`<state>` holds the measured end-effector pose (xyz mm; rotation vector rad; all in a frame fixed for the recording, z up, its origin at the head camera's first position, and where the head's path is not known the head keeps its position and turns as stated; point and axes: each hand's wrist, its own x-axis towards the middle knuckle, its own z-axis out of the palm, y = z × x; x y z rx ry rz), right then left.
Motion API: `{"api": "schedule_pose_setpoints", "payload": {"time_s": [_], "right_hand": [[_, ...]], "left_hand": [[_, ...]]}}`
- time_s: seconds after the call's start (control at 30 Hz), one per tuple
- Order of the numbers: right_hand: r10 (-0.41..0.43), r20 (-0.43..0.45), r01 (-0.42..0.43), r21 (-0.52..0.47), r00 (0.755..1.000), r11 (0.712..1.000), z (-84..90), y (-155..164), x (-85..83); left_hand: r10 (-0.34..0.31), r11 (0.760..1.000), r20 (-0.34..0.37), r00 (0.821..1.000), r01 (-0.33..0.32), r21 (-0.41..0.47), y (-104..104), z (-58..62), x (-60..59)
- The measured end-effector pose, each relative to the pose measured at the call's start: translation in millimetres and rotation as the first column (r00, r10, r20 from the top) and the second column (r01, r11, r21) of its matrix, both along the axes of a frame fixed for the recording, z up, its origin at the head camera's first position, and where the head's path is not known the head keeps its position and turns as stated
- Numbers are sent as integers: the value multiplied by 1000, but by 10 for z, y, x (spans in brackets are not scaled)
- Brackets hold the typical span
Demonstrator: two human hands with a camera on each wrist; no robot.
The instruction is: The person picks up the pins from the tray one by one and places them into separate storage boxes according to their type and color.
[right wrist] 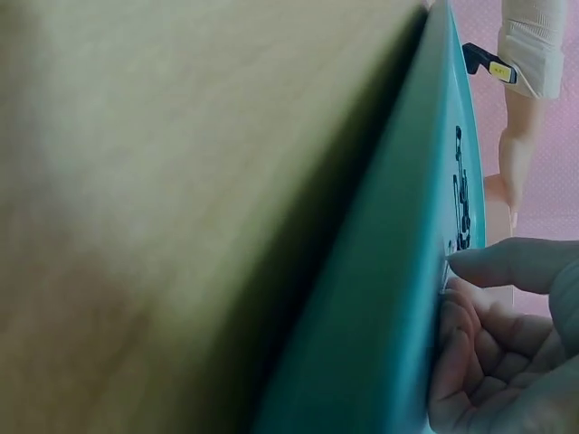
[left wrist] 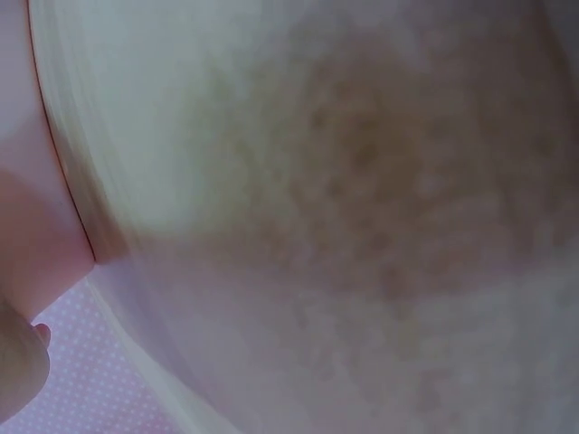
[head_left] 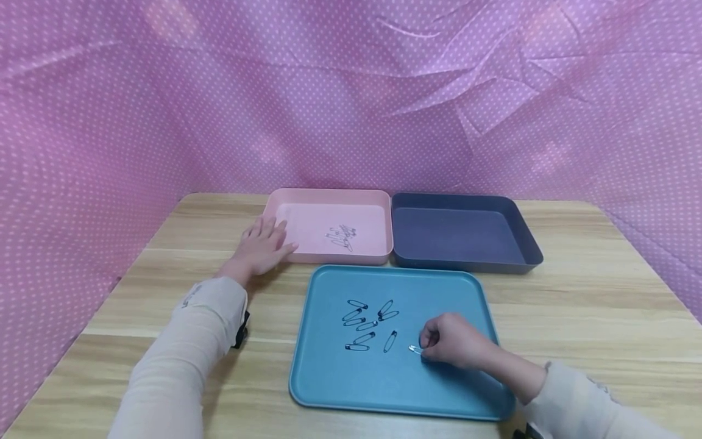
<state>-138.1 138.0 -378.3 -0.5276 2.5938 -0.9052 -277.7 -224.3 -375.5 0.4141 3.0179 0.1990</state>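
Head view: right grip point(head_left: 450, 341) curled, pinching a silver pin point(head_left: 414, 349) on teal tray point(head_left: 439, 286) beside black pins point(head_left: 366, 323). Left grip point(head_left: 263, 247) flat, open on pink tray point(head_left: 329, 198) holding pins point(head_left: 342, 238). Grey tray point(head_left: 466, 204) alongside, on tabletop point(head_left: 592, 299).

Teal tray point(head_left: 329, 378): matt smooth plastic, w/ thin metal safety pins point(head_left: 366, 323). Table point(head_left: 592, 305): pale wood-grain, smooth. Backdrop point(head_left: 351, 91): creased dotted cloth.

Both arms in long cream knit sleeves; left sleeve point(head_left: 181, 347), right sleeve point(head_left: 592, 399). Small dark marking near each cuff. Black strap-on unit point(head_left: 239, 331) under left wrist, with yellow label in right wrist view. Hands bare.
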Motion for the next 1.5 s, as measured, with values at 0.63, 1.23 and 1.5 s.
{"api": "schedule_pose_setpoints", "payload": {"time_s": [0.63, 1.23, 1.5], "right_hand": [[60, -21, -59, 45, 998, 997, 24, -20, 26], [57, 5, -57, -13, 998, 998, 33, 17, -46], [62, 143, -36, -179, 988, 983, 89, 38, -221]], "left_hand": [[8, 1000, 4, 1000, -8, -28, 9, -16, -23], [13, 1000, -3, 1000, -13, -9, -3, 2, -30], [7, 1000, -4, 1000, -7, -4, 3, -19, -20]]}}
